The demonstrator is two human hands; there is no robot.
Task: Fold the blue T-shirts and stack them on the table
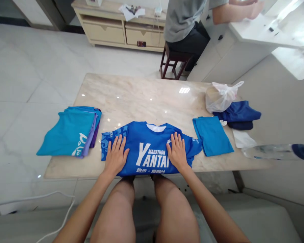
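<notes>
A blue T-shirt [152, 141] with white "Marathon Yantai" lettering lies spread on the marble-topped table [131, 91], its collar pointing away from me. Flat on its left side, near the patterned sleeve, rests my left hand [117, 153] with fingers stretched out. My right hand [176, 151] presses flat on the right side of the chest, fingers extended, covering the end of the lettering. The shirt's lower part drops out of sight at the table's near edge. To the left is a stack of folded clothes [71, 131] in teal, lilac and purple. A folded teal garment [214, 136] touches the right sleeve.
At the table's right end are a tied plastic bag [219, 98], dark blue cloth [240, 113] and a clear bottle [271, 152] lying on its side. Beyond the table, a person [186, 22] sits on a dark stool [174, 60] by a drawer cabinet [106, 32].
</notes>
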